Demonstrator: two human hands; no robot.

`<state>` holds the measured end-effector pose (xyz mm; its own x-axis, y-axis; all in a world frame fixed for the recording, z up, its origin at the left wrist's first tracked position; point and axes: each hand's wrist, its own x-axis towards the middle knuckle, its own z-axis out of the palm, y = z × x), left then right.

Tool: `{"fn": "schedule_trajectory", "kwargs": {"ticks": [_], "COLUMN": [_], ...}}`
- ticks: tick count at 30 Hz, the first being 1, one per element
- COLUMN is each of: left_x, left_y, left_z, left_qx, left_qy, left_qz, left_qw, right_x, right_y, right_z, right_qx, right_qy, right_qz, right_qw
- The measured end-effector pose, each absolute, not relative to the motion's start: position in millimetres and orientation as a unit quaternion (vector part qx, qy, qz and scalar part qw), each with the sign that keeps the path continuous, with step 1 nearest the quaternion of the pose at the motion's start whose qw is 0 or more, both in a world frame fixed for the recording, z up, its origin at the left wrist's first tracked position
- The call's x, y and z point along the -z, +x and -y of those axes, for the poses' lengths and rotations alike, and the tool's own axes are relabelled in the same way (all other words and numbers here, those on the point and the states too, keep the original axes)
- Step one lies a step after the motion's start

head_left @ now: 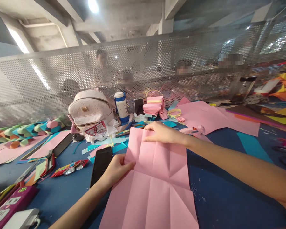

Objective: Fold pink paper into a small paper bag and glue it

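A large pink paper sheet, creased into a grid of folds, lies on the blue table in front of me. My left hand pinches the sheet's left edge, thumb on top and fingers curled under. My right hand rests on the sheet's far edge, its fingers pressed down along the paper. A black phone lies face up just left of my left hand.
A pale pink backpack, a white and blue bottle and a stack of pink paper stand at the back. More pink sheets lie to the right; paper scraps, a snack wrapper and folded paper shapes lie left. People sit behind a perforated metal screen.
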<state>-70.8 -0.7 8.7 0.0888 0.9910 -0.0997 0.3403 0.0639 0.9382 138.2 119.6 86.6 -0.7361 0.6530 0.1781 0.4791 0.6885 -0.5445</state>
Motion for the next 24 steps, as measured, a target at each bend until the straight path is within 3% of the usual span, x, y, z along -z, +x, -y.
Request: {"fn": "schedule_trajectory", "kwargs": {"ticks": [18, 24], "left_x": [-14, -23], "left_y": [-69, -69], "left_z": [9, 12], "left_qx": [-0.301, -0.348], "left_qy": [0.691, 0.713], "left_qz": [-0.584, -0.546], "left_qw": [0.304, 0.269], "right_x": [-96, -95], "right_y": [129, 129], "right_z": [-117, -119], "right_qx": [-0.218, -0.198], "right_qy": [-0.279, -0.297], "right_qz": [0.92, 0.92], "right_qw": [0.17, 0.16]}}
